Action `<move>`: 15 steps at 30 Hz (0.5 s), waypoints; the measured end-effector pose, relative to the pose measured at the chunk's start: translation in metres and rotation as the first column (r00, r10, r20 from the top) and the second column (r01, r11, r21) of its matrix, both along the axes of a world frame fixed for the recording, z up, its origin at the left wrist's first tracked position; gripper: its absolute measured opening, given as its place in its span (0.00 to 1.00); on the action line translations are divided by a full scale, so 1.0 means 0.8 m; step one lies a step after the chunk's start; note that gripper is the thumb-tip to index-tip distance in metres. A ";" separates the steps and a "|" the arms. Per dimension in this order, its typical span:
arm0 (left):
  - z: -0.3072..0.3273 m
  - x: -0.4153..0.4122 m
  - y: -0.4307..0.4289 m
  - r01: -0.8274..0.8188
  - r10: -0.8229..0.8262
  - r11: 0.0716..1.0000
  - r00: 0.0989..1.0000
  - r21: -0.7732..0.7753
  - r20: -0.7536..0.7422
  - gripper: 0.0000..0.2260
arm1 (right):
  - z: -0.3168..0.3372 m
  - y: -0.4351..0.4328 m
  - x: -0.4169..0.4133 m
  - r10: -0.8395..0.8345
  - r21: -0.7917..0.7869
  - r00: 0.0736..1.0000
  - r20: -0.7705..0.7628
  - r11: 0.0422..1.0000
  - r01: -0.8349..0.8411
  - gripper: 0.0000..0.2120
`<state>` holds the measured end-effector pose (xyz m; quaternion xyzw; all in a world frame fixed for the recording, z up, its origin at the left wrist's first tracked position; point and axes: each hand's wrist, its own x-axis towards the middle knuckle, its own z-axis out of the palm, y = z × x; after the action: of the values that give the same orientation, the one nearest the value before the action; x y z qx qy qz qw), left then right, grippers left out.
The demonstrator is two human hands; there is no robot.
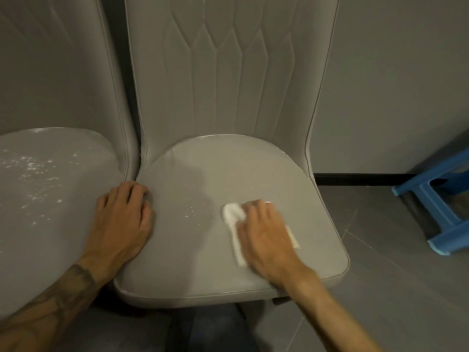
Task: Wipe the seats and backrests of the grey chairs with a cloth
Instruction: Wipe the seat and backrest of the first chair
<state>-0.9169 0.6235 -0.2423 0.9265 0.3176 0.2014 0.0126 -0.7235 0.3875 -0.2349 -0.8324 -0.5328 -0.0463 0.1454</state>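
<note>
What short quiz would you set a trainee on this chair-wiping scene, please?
1. True or false: the right hand presses the white cloth on the right chair's seat.
2. Where does the left hand rest? A on a bucket; B at that seat's left edge; C on a table.
3. Which shows more white specks, this seat or the neighbouring seat?
Key: 1 true; 2 B; 3 the neighbouring seat.
</note>
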 end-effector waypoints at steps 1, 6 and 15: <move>0.000 0.000 0.000 0.006 -0.006 1.000 1.000 0.002 -0.001 0.11 | 0.001 0.000 -0.014 0.066 -0.006 0.997 -0.029 0.998 -0.066 0.13; 0.000 -0.002 0.000 0.013 -0.013 1.000 1.000 0.010 0.004 0.10 | 0.019 -0.042 0.066 -0.124 -0.075 0.991 0.050 0.989 0.127 0.14; 0.005 -0.006 -0.003 0.000 0.000 1.000 1.000 -0.012 -0.025 0.10 | 0.002 0.010 -0.027 0.112 -0.021 0.994 0.010 0.993 -0.112 0.13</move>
<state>-0.9213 0.6215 -0.2382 0.9288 0.3188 0.1881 0.0142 -0.7455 0.3951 -0.2330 -0.8023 -0.5800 -0.0372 0.1363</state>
